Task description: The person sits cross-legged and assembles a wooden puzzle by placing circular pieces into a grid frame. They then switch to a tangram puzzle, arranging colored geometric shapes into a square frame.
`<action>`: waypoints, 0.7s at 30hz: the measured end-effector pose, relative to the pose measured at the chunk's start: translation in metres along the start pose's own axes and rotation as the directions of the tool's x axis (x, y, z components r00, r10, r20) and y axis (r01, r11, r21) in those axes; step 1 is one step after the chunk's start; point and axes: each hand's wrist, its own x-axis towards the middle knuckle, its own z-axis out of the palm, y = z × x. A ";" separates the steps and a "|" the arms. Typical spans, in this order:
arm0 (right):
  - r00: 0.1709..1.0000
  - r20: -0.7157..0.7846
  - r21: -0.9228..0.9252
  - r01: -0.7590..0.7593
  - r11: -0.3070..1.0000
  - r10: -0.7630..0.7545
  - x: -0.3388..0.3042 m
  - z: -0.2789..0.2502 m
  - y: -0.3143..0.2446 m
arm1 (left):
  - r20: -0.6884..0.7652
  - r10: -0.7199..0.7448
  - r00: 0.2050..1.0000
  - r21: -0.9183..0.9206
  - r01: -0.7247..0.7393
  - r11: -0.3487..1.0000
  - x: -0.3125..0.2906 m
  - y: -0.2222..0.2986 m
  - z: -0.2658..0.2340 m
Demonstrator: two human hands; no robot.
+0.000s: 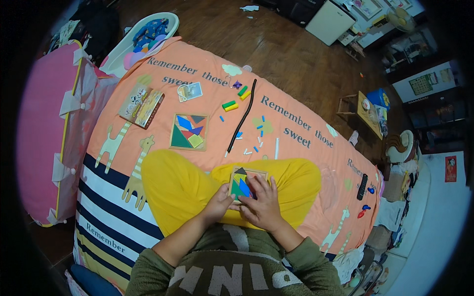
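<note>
A small wooden tangram puzzle tray is held above my lap, with my left hand closed on its lower left side. In it are a green piece, a blue piece and a dark grey triangle at the top edge. My right hand lies over the right side of the tray, fingers apart and touching the pieces, hiding several of them. Beyond my left knee, a larger tangram tray lies flat on the bed, filled with coloured pieces.
On the peach bedspread are an illustrated box, a card, green and yellow cylinders, a black rod, small blue and white sticks and a remote control. A pink padded bed rail stands left.
</note>
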 end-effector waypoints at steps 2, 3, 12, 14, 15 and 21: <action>1.000 0.009 0.013 0.004 1.000 -0.004 0.000 0.005 0.002 | -0.007 -0.006 1.000 -0.012 0.006 1.000 -0.002 -0.001 -0.001; 0.998 -0.047 0.049 -0.049 0.998 0.051 0.001 0.001 0.002 | 0.000 0.003 1.000 -0.014 -0.003 1.000 -0.002 -0.002 -0.002; 0.998 -0.010 -0.043 -0.055 0.998 0.054 0.045 -0.007 0.028 | 0.029 0.018 0.999 0.050 -0.020 0.999 0.001 -0.008 -0.004; 0.997 0.067 -0.063 -0.025 0.998 0.029 0.041 0.001 0.027 | 0.025 0.002 1.000 0.038 -0.003 0.999 -0.001 -0.008 -0.002; 0.996 0.080 -0.067 -0.040 0.997 0.046 0.039 0.003 0.025 | 0.025 0.006 1.000 0.045 -0.007 0.999 -0.002 -0.006 -0.002; 0.999 0.045 -0.072 -0.015 0.997 0.018 0.032 -0.002 0.022 | 0.023 -0.005 1.000 -0.008 0.005 1.000 -0.002 0.001 -0.001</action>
